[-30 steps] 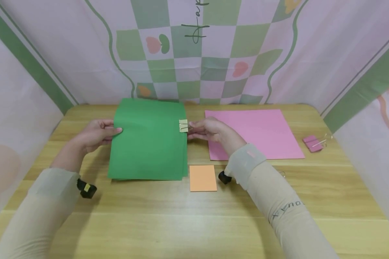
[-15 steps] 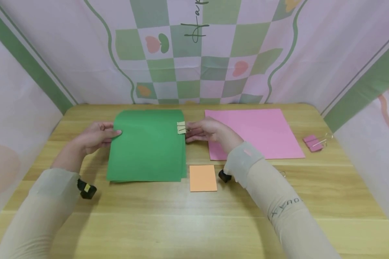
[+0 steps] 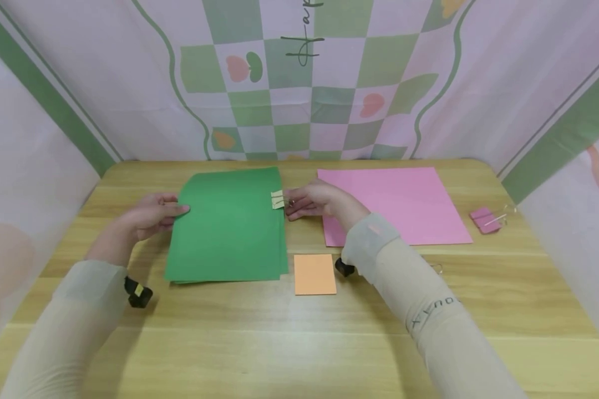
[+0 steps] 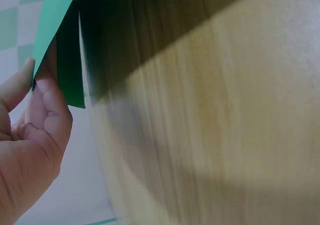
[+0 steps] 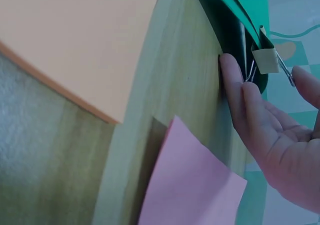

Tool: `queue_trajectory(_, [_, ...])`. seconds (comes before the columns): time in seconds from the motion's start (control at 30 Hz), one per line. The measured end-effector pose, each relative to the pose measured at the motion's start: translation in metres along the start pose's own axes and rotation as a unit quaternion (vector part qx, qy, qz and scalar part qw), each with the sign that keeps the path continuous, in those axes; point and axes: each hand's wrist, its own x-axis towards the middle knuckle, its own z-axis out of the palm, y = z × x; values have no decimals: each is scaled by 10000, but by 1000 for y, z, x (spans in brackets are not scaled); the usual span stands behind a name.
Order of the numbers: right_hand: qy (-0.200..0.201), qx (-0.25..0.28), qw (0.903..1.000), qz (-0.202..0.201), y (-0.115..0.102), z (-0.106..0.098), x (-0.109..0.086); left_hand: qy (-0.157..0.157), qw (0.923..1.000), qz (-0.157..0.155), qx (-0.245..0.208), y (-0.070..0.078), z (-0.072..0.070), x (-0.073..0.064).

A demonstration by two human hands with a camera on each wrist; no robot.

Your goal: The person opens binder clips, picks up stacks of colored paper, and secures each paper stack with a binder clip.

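Note:
Several green paper sheets (image 3: pixel 229 227) stand slightly bowed over the left half of the table. My left hand (image 3: pixel 152 216) pinches their left edge, thumb on top and fingers beneath. On their right edge sits a pale yellow binder clip (image 3: pixel 277 200) with silver wire handles. My right hand (image 3: pixel 316 200) has its thumb at one handle and fingertips at the other, as the right wrist view shows, where the clip (image 5: pixel 265 60) has the sheets' edge in its mouth. The left wrist view shows the green paper (image 4: pixel 52 15) raised off the wood, a lower sheet apart from the upper one.
Pink paper (image 3: pixel 394 205) lies flat at the right, partly under my right forearm. An orange square pad (image 3: pixel 314 275) lies front of centre. A pink binder clip (image 3: pixel 486 220) rests near the right edge. A patterned curtain (image 3: pixel 299 83) hangs behind the table (image 3: pixel 259 354).
The green sheets' far edge has come down and their bend has shifted to the upper left corner. The yellow clip and right hand have moved slightly left and nearer; the left hand is slightly lower.

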Motion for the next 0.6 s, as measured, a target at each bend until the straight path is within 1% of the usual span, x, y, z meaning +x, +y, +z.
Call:
queue_trajectory(0.17, [34,-164,9999,-39,0,1,2,22,9998,-74,169,-2,1,-1])
queue_trajectory(0.33, [183,-345,9992,-52,-1,5,4,14,9998,-108,169,-4,2,-1])
queue_trajectory(0.5, [331,-736,9967,-37,-4,9,6,-17,9998,-135,126,-5,2,1])
queue_trajectory(0.6, [394,-888,9952,-103,-7,13,5,-47,9998,-159,100,-7,0,2])
